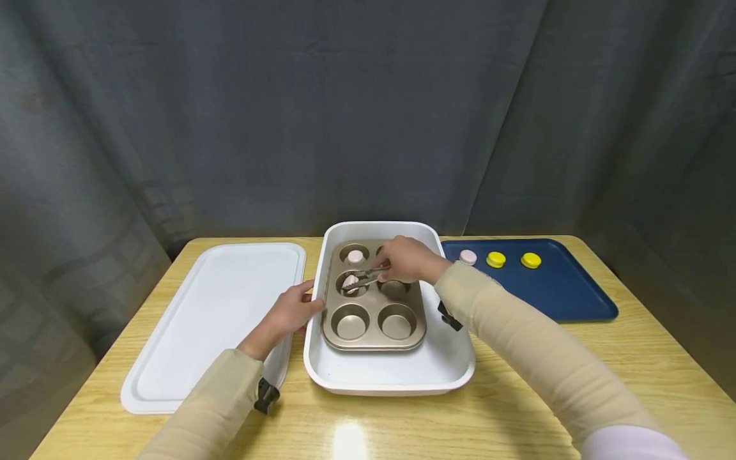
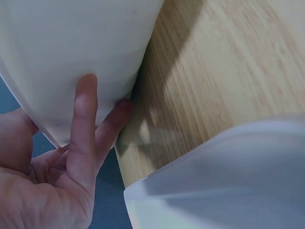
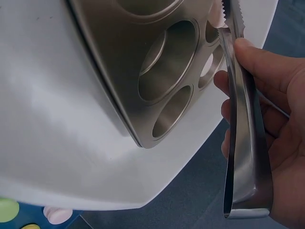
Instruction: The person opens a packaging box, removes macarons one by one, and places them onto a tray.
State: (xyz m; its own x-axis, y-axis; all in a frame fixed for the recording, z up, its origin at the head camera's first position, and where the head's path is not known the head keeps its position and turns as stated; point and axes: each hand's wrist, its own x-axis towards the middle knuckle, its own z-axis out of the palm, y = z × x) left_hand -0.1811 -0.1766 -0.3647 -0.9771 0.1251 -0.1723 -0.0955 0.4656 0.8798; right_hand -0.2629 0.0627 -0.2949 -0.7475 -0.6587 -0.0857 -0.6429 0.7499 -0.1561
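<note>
My right hand (image 1: 409,259) grips metal tongs (image 3: 248,143) over a bronze muffin tin (image 1: 374,338). The serrated tong tips hold a pink macaron (image 1: 350,283) at the middle-left cup. Another pink macaron (image 1: 355,257) sits in the far-left cup. The two near cups hold nothing, and my hand partly covers the far-right one. The tin lies in a white basin (image 1: 391,377). At the basin's left side, my left hand (image 1: 293,309) holds the wall, thumb over the rim and fingers (image 2: 86,109) stretched along the outside.
A blue tray (image 1: 575,294) at the right bears a pink macaron (image 1: 468,257) and two yellow macarons (image 1: 531,260); a green macaron (image 3: 7,210) shows in the right wrist view. To the left lies a white tray (image 1: 230,306). Dark curtains (image 1: 345,115) stand behind the wooden table (image 1: 517,409).
</note>
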